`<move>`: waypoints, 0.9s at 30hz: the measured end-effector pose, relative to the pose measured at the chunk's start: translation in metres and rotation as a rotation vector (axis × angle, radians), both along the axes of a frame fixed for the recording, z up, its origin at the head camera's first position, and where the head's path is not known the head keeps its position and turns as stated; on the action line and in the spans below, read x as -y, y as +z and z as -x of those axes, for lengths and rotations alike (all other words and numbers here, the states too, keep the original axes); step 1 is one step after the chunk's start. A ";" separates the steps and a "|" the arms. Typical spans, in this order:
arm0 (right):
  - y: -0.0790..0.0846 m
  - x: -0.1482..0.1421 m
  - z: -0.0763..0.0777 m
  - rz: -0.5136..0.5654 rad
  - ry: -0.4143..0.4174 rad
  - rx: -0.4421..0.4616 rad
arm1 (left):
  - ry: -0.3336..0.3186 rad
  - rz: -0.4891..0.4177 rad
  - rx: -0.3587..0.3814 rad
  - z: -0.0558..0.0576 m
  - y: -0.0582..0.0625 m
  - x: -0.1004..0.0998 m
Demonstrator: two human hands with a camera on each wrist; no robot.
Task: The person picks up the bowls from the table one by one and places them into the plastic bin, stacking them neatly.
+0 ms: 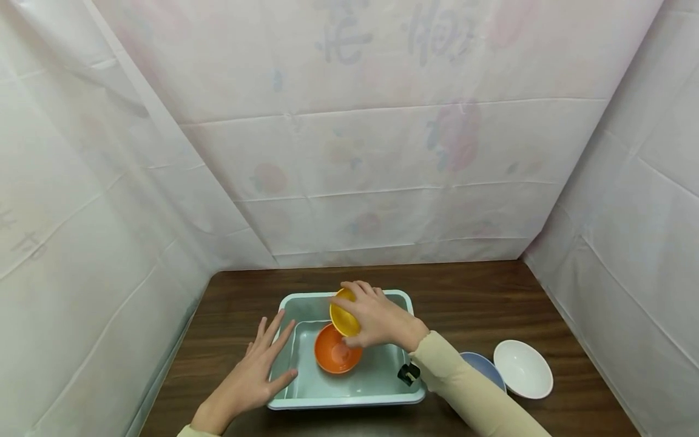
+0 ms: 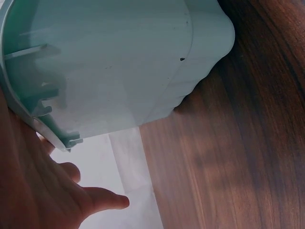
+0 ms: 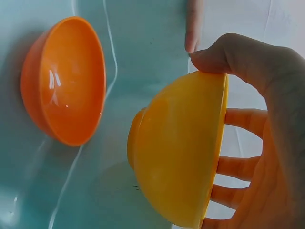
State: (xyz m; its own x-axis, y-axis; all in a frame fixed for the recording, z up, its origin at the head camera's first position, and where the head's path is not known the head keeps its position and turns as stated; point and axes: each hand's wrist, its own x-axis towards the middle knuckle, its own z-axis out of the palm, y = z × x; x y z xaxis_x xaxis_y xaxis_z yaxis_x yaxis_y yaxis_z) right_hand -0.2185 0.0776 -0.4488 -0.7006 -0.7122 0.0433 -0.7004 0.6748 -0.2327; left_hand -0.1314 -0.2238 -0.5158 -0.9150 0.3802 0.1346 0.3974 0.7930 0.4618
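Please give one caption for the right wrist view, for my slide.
Right hand grips a yellow bowl by its rim; an orange bowl sits in the basin.

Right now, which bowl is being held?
The yellow bowl: the right hand grips it by the rim. The other three are not held: the orange bowl sits in the basin, the blue bowl and white bowl on the table.

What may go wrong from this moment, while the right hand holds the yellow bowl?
The right hand holds the yellow bowl by its rim, so it might slip. The orange bowl sits close by in the basin and could be knocked if the yellow one drops. The right sleeve partly hides the blue bowl in the head view, so it might brush that bowl.
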 end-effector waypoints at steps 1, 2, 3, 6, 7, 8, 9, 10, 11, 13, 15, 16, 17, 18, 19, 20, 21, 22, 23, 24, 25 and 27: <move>-0.001 0.000 0.000 -0.001 0.005 -0.003 | -0.001 -0.001 -0.001 0.000 0.000 0.000; -0.002 0.000 -0.001 -0.002 0.009 -0.002 | -0.001 0.001 -0.001 0.000 0.001 0.000; -0.002 0.000 -0.002 -0.002 0.013 -0.002 | 0.000 0.003 -0.003 0.001 0.001 0.000; -0.006 0.001 -0.004 -0.006 0.019 0.001 | -0.001 0.001 -0.002 0.000 0.002 0.000; -0.007 0.002 -0.005 -0.007 0.021 0.003 | -0.002 -0.001 -0.001 0.000 0.002 0.000; -0.008 0.002 -0.007 -0.008 0.024 0.004 | -0.003 -0.002 -0.001 0.000 0.002 0.000; -0.009 0.003 -0.008 -0.007 0.028 0.003 | -0.004 -0.006 -0.002 0.000 0.002 0.000; -0.010 0.004 -0.009 -0.008 0.034 0.003 | -0.005 -0.009 -0.003 -0.001 0.001 0.000; -0.012 0.004 -0.010 -0.010 0.040 -0.002 | -0.006 -0.010 -0.004 -0.001 0.001 0.000; -0.014 0.005 -0.011 -0.016 0.051 -0.012 | -0.006 -0.013 -0.007 -0.001 0.001 0.000; -0.016 0.005 -0.011 -0.024 0.059 -0.021 | -0.003 -0.013 -0.009 -0.001 0.001 0.000; -0.016 0.005 -0.011 -0.027 0.063 -0.026 | -0.002 -0.011 -0.009 -0.001 0.001 0.000; -0.017 0.006 -0.010 -0.028 0.067 -0.035 | 0.000 -0.010 -0.010 -0.001 0.001 0.000; -0.017 0.006 -0.010 -0.029 0.073 -0.042 | 0.001 -0.009 -0.011 -0.001 0.001 0.000; -0.018 0.006 -0.010 -0.027 0.079 -0.050 | 0.001 -0.007 -0.012 0.000 0.001 0.000; -0.018 0.006 -0.010 -0.025 0.088 -0.059 | 0.003 -0.005 -0.011 0.000 0.001 0.000; -0.019 0.007 -0.010 -0.025 0.097 -0.070 | 0.003 -0.004 -0.011 0.000 0.000 0.000; -0.019 0.008 -0.010 -0.025 0.107 -0.079 | 0.003 -0.003 -0.010 0.000 0.000 0.000; -0.019 0.009 -0.010 -0.027 0.118 -0.088 | 0.003 -0.003 -0.009 0.000 0.000 0.000; -0.019 0.009 -0.010 -0.031 0.126 -0.093 | 0.002 -0.004 -0.008 0.000 0.000 0.000; -0.019 0.010 -0.010 -0.033 0.135 -0.098 | 0.001 -0.006 -0.007 0.000 0.000 0.000; -0.019 0.012 -0.011 -0.039 0.151 -0.106 | -0.001 -0.008 -0.007 0.000 0.000 0.000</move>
State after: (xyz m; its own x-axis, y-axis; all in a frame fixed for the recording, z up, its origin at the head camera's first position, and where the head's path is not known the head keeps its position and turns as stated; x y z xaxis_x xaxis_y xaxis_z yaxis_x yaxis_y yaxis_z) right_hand -0.2075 0.0654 -0.4679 -0.5789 -0.8113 0.0811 -0.8133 0.5676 -0.1279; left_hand -0.1314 -0.2239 -0.5162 -0.9135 0.3805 0.1439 0.4018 0.7888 0.4651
